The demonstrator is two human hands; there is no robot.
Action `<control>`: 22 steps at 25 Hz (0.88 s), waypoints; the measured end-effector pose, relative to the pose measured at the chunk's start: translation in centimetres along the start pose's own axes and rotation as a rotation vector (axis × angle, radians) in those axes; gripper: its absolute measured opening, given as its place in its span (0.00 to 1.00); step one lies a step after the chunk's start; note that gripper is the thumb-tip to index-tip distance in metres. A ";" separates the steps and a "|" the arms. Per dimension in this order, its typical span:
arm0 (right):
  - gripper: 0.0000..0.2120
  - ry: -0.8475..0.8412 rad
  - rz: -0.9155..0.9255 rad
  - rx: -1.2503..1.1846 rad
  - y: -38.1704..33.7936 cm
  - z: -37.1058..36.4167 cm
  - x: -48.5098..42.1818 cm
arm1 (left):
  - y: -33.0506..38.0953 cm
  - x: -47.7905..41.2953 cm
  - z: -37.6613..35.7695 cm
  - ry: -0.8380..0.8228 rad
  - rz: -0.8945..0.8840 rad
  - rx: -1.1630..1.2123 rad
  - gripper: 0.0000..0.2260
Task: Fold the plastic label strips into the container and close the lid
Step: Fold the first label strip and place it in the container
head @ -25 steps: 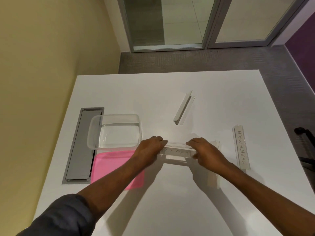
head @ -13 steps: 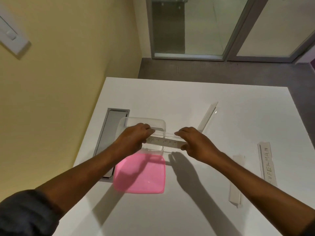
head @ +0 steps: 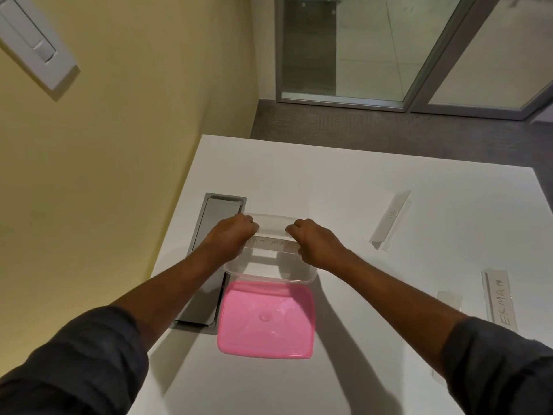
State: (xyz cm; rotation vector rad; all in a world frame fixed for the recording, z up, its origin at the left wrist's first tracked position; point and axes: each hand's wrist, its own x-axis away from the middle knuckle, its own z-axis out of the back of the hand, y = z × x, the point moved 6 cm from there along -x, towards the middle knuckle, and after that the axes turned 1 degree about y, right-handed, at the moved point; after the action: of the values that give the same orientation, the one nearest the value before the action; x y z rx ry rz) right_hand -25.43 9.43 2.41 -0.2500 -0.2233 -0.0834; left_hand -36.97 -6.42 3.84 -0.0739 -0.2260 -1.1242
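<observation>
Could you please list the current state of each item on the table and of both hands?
Container: open, lid off.
Pink lid: flat on the table, beside the container.
Held strip: gripped at both ends over the container.
Left hand: closed on the strip.
Right hand: closed on the strip.
Far strip: lying loose.

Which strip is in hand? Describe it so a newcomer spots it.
On the white table, find the clear tub above the pink lid. The strip spans its opening, pinched at each end by the left hand and right hand. The other strips lie flat on the table to the right.
</observation>
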 end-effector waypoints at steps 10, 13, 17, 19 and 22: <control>0.18 -0.055 -0.060 0.123 -1.1 -3.8 -2.0 | 0.5 -2.0 -3.7 -0.093 0.041 -0.094 0.12; 0.16 -0.071 -0.067 0.179 -1.0 -4.5 -2.3 | 1.0 -2.3 -4.2 -0.117 0.062 -0.122 0.14; 0.15 -0.082 -0.072 0.236 -1.1 -5.0 -2.5 | 1.2 -2.7 -4.4 -0.137 0.088 -0.141 0.19; 0.14 -0.078 -0.079 0.257 -1.1 -5.0 -2.6 | 1.2 -2.8 -4.3 -0.139 0.098 -0.146 0.19; 0.14 -0.066 -0.091 0.254 -1.1 -5.1 -2.6 | 1.1 -2.8 -4.1 -0.124 0.113 -0.144 0.20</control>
State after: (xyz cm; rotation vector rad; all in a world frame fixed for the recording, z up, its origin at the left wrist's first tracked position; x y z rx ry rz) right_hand -27.05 7.26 -2.73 0.0107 -0.3081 -0.1356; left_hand -36.59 -4.14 -0.73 -0.2814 -0.2482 -1.0232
